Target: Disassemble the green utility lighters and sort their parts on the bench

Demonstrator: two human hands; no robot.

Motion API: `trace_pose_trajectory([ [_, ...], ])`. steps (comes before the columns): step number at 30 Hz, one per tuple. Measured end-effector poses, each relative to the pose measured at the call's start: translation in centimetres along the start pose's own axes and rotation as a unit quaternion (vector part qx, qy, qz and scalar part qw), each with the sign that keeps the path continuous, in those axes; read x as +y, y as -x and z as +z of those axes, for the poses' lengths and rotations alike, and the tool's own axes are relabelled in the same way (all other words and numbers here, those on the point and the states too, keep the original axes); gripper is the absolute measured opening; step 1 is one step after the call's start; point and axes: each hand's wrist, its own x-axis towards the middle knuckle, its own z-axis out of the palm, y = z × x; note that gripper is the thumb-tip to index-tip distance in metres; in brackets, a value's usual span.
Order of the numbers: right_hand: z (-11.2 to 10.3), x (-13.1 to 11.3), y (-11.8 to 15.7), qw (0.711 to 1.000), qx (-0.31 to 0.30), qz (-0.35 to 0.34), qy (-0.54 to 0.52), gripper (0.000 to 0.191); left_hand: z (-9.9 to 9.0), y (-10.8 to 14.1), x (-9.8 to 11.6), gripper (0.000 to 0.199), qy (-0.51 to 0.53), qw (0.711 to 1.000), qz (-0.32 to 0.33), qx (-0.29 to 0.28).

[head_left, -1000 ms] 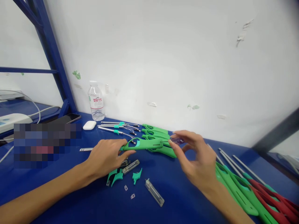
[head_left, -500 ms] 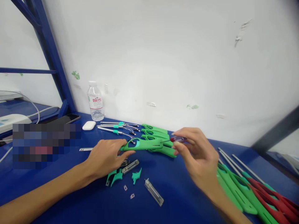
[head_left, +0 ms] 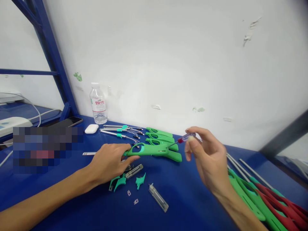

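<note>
My left hand (head_left: pixel 112 160) is closed round the neck of a green lighter body (head_left: pixel 151 149), whose metal tube (head_left: pixel 89 154) sticks out to the left. Between the thumb and fingers of my right hand (head_left: pixel 209 154) is a small screwdriver (head_left: pixel 187 138) with a clear and red handle. Its shaft slants down to the right end of the green body, at a small hole. Below my left hand lie teal triggers (head_left: pixel 140 181), small metal clips (head_left: pixel 136 201) and clear fuel cartridges (head_left: pixel 158 197).
Green shells (head_left: pixel 160 132) and metal tubes with wires (head_left: pixel 113 133) lie near the wall. A water bottle (head_left: pixel 98 107), white case (head_left: pixel 91 129) and phone (head_left: pixel 73 121) stand or lie at left. Green and red lighters (head_left: pixel 276 205) fill the right side.
My right hand has shifted slightly right, and the screwdriver is now tilted more steeply, its handle higher and farther right. My left hand and the green body have hardly moved.
</note>
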Motion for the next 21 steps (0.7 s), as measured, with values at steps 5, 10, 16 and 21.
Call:
trace_pose_trajectory([
  [5,-0.12,-0.14,-0.06,0.999,-0.009,0.020,0.025,0.013,-0.10,0.11,-0.01,0.043,0.003,1.000,0.007,-0.009],
  [10,-0.22,0.06,-0.18,1.000,-0.018,0.014,0.014,0.014,-0.02,0.16,0.00,0.044,0.001,1.000,0.017,-0.008],
  [16,-0.39,0.37,-0.09,0.998,-0.025,0.040,0.048,0.016,-0.10,0.18,0.22,0.044,-0.002,0.999,0.027,-0.020],
  [21,-0.09,0.47,0.13,0.999,-0.015,0.040,0.032,0.020,-0.08,0.27,0.35,0.044,-0.004,0.999,0.035,-0.032],
])
